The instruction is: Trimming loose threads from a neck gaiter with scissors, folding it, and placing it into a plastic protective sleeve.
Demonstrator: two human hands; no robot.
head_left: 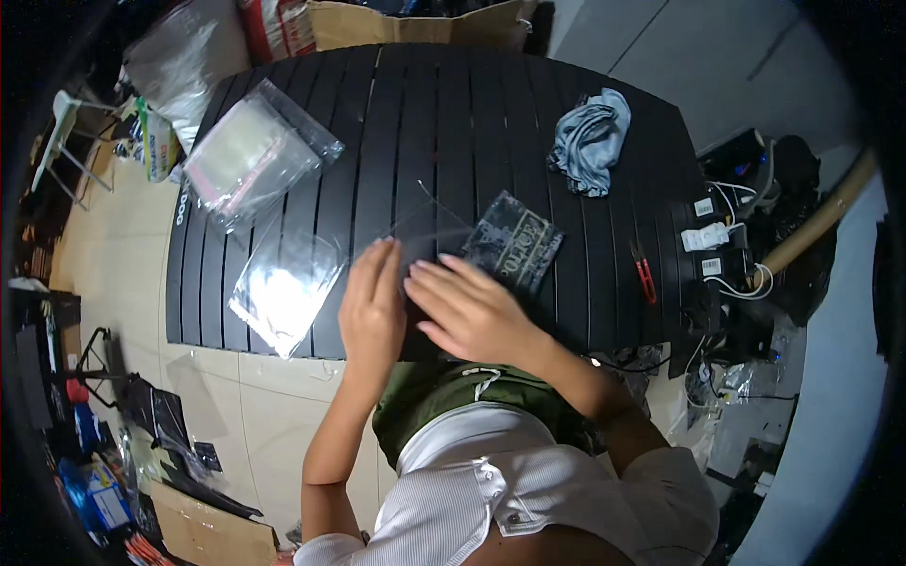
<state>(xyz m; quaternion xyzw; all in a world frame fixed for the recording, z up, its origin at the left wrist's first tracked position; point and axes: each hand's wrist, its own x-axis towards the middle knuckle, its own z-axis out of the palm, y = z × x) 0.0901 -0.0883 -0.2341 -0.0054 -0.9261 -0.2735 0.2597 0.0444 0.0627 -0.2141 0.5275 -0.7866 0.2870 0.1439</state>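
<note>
Both my hands lie palm down near the front edge of the black slatted table. My left hand (pixel 373 297) has its fingers stretched out together, pointing away from me. Beside it, my right hand (pixel 469 307) lies slanted with straight fingers, their tips close to the left hand. Under and just beyond the fingertips is a thin clear plastic sheet or bag (pixel 429 219), its edges hard to see. A dark printed rectangular piece (pixel 514 242) with pale lettering lies right of it. Left of my left hand, a shiny clear plastic bag (pixel 288 288) reflects the light.
A pile of clear plastic sleeves (pixel 255 156) sits at the table's far left. A crumpled blue-grey cloth (pixel 593 141) lies far right, with red-handled scissors or snips (pixel 643 272) nearer me. White plugs with cables (pixel 708 236) stand beyond the right edge; a cardboard box (pixel 415 28) stands behind.
</note>
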